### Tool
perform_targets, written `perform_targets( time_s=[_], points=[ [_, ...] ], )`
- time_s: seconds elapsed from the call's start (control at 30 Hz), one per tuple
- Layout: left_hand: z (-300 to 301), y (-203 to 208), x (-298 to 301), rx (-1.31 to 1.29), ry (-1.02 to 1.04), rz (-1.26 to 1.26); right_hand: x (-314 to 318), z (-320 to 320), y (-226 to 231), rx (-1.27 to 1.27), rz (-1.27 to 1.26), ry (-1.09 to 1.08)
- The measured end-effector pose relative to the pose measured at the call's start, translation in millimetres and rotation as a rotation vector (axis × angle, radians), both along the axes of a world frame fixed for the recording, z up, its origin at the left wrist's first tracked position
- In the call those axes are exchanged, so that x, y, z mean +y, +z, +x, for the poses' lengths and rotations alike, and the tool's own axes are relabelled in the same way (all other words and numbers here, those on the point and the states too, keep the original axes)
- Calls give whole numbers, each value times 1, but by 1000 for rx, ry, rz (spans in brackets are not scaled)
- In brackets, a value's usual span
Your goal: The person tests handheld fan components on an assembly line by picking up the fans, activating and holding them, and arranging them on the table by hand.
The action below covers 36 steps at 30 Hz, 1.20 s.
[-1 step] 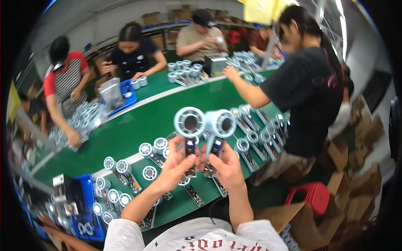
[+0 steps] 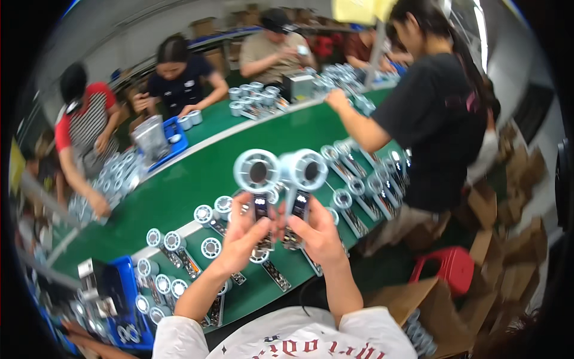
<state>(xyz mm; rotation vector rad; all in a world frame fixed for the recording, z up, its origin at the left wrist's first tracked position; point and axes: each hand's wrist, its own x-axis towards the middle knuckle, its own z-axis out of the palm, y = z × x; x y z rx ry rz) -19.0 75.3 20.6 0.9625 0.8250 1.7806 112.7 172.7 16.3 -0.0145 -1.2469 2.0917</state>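
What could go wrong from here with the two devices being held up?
The left hand holds a pale-blue, round-headed device, the right hand a matching device; their heads look close and might knock together. Both hands grip dark handles where components look exposed, so touch could smudge them. If one slipped, it might strike the similar devices on the green work surface below.

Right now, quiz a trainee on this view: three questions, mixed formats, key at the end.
1. True or false: the left hand and the right hand each grip a light-blue round-headed handheld unit.
2. The red plastic stool stands:
A. to the person's left
B. to the person's right
C. straight ahead
3. What glows white on the handle of each held unit?

Key:
1. True.
2. B.
3. A small display below the round head.
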Motion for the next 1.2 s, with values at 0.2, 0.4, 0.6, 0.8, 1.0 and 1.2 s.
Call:
perform_targets(
  time_s=[0.2,0.4,0.6,0.8,1.0,1.2],
  points=[
    [3,-1,-4,73,171,-116,-6,4,-5,68,20,-76],
    [16,-9,-12,162,149,-160,-16,30,-18,74,48,-197],
    [36,-14,-10,313,258,-137,-21,49,-23,83,74,-242],
    [57,2,-10,152,213,-194,-17,57,-18,81,72,-228],
    [46,-1,-8,73,51,-163,-18,52,-22,23,86,-195],
    [43,1,-10,20,4,-106,-22,42,-17,62,-7,-127]
  ],
)
